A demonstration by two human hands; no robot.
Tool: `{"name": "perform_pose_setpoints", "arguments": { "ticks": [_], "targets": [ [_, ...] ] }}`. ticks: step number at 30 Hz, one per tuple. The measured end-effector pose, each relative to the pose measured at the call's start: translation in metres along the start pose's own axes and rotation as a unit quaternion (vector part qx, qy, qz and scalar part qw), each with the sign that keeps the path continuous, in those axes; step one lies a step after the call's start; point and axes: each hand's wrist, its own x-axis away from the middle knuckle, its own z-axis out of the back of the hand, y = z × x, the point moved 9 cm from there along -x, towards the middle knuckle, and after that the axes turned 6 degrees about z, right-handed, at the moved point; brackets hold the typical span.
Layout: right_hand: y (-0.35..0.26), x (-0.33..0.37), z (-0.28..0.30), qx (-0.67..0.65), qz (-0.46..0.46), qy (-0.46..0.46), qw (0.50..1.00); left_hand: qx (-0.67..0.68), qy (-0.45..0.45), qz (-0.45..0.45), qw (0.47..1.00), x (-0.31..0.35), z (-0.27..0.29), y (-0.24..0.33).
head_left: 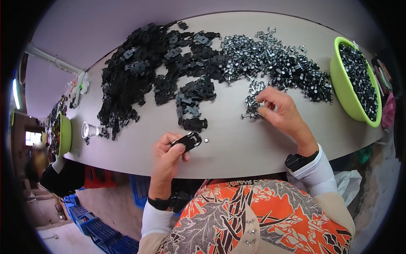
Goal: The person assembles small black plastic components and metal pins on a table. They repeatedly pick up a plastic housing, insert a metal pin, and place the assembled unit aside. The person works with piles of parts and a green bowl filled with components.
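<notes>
The left hand's [167, 154] grip was closed round a black part [186, 143], which it held above the near side of the worktop [228, 158], thumb on top. Just right of the part lay a small disc [206, 140]. The right hand [270, 109] was at the near end of the axles [256, 55], its thumb and forefinger bent toward each other; whether they pinched one could not be told. The axles spread over the far right, next to a dark heap [131, 74] of similar parts on the far left. A green basin [339, 82] full of small dark pieces stood at the right end, and a clear cup [89, 130] lay at the left.
</notes>
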Motion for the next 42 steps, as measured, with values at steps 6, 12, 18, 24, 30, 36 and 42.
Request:
{"name": "perform_pose_setpoints", "arguments": {
  "ticks": [6, 12, 18, 24, 30, 36, 42],
  "targets": [
    [-0.025, 0.004, -0.021, 0.030, 0.102, -0.015, 0.994, 0.034, 0.065, 0.087, 0.994, 0.019, 0.020, -0.015],
    [-0.070, 0.009, -0.054, -0.080, 0.177, -0.081, 0.978, 0.012, -0.020, 0.164, 0.986, -0.014, -0.039, -0.038],
    [-0.057, 0.015, -0.062, -0.098, 0.170, -0.085, 0.977, 0.084, -0.143, 0.241, 0.956, -0.025, -0.075, -0.064],
    [-0.044, 0.015, -0.064, -0.124, 0.118, -0.097, 0.981, 0.095, -0.133, 0.247, 0.955, -0.024, -0.067, -0.065],
    [-0.028, 0.017, -0.069, -0.163, 0.020, -0.119, 0.979, 0.096, -0.128, 0.241, 0.957, -0.024, -0.066, -0.063],
    [-0.033, 0.015, -0.069, -0.163, 0.050, -0.124, 0.978, 0.016, -0.113, 0.205, 0.972, -0.022, -0.065, -0.060],
    [-0.036, 0.020, -0.069, -0.077, 0.090, -0.166, 0.979, -0.197, -0.051, 0.202, 0.958, -0.015, -0.049, -0.063]
  ]
}}
